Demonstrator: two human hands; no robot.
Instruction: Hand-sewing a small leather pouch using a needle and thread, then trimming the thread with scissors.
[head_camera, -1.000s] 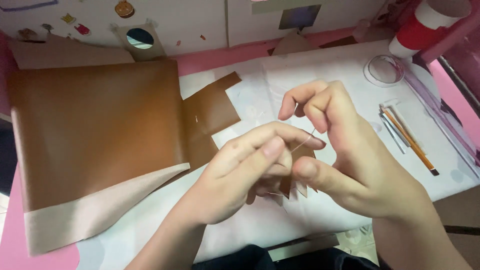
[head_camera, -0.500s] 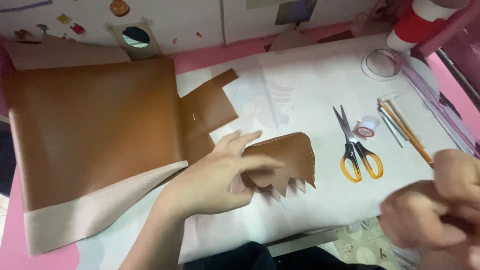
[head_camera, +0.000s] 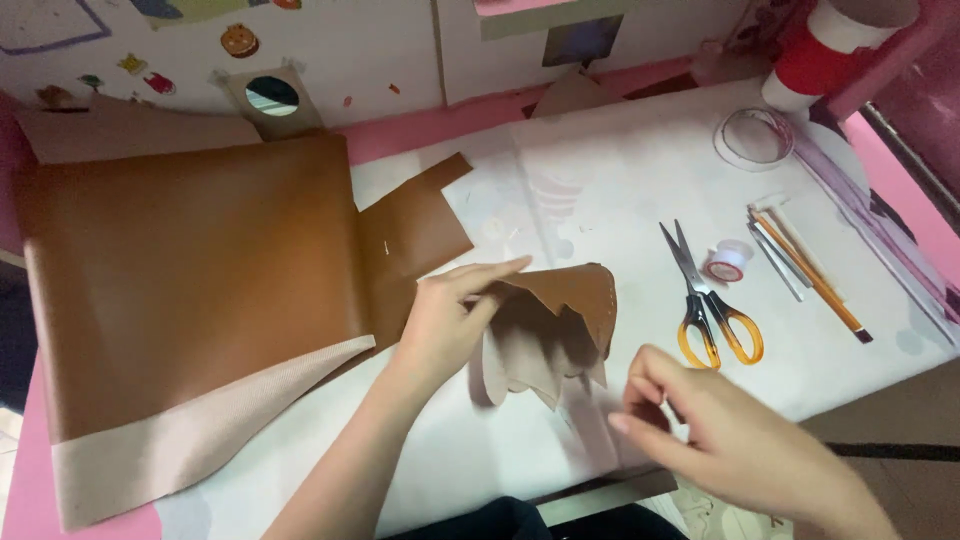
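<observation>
My left hand (head_camera: 450, 315) grips a small cut piece of brown leather (head_camera: 560, 310) with a zigzag lower edge, lifting it off the white table cover so its pale underside shows. My right hand (head_camera: 730, 440) hovers low at the right, just below and right of that piece, fingers pinched together; whether it holds a thread or needle cannot be made out. A large sheet of brown leather (head_camera: 190, 270) with a pale folded edge lies at the left, a smaller brown offcut (head_camera: 415, 230) beside it.
Orange-handled scissors (head_camera: 710, 300) lie right of the small piece, with a small spool of thread (head_camera: 727, 262), several pencils and tools (head_camera: 810, 265), a clear round lid (head_camera: 752, 138) and a red-and-white cup (head_camera: 815, 55) farther back. A small round mirror (head_camera: 270, 97) leans against the decorated back wall.
My hands were joined over the small piece; the right hand pulled far out to the right, then came back toward it. The left hand has lifted the piece, turning its underside up.
</observation>
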